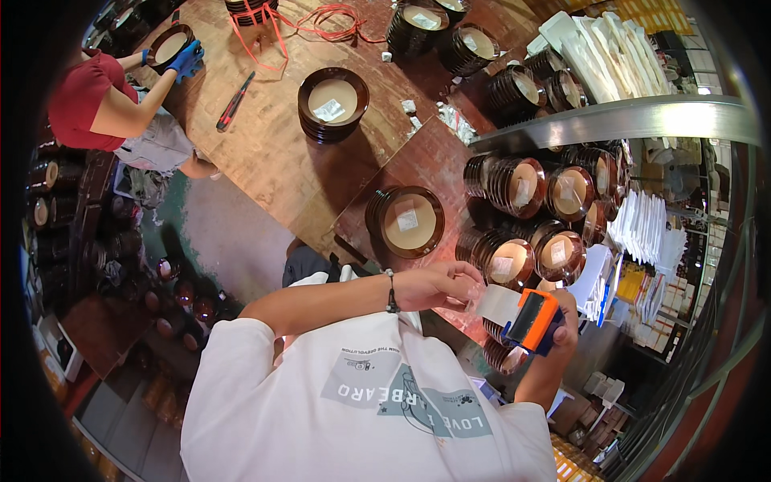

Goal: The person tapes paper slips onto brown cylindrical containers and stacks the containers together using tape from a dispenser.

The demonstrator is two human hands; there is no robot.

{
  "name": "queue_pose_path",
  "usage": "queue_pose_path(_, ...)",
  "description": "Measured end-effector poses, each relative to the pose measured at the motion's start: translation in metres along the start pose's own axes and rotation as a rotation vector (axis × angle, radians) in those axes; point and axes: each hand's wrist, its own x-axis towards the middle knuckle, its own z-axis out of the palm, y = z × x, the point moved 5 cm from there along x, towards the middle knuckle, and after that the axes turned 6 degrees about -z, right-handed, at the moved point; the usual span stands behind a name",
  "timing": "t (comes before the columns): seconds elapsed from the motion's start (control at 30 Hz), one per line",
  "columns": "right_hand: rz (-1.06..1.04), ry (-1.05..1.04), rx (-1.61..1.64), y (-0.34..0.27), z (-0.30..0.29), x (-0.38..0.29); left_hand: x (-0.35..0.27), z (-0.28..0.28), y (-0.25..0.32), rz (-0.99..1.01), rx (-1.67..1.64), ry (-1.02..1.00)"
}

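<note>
My right hand (563, 328) is closed around an orange and dark blue tape dispenser (533, 322). A strip of clear tape (499, 305) stretches from it to my left hand (443, 286), whose fingertips pinch its free end. Just beyond my left hand, on the table, a stack of dark brown glossy bowls (409, 221) lies tilted on its side, with a white label inside the front bowl. Farther off stands another stack of bowls (333, 102), also labelled. Next to my hands are shrink-wrapped or film-covered bowl stacks (509, 262).
A metal beam (614, 123) crosses at right, by more bowl stacks and white foam sheets (602, 57). A red and black utility knife (235, 102) and red strapping (331, 21) lie on the wooden table (265, 156). At upper left, a blue-gloved person (96, 102) holds a bowl.
</note>
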Motion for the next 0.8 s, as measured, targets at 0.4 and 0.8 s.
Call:
queue_pose_path(0.4, 0.280, -0.161, -0.287, 0.008, 0.007, -0.009, -0.052, -0.023, 0.034, 0.035, 0.352, 0.324)
queue_pose_path(0.8, 0.556, -0.592, -0.654, 0.028, 0.050, 0.083, -0.193, -0.176, 0.126, 0.272, 0.307, 0.703)
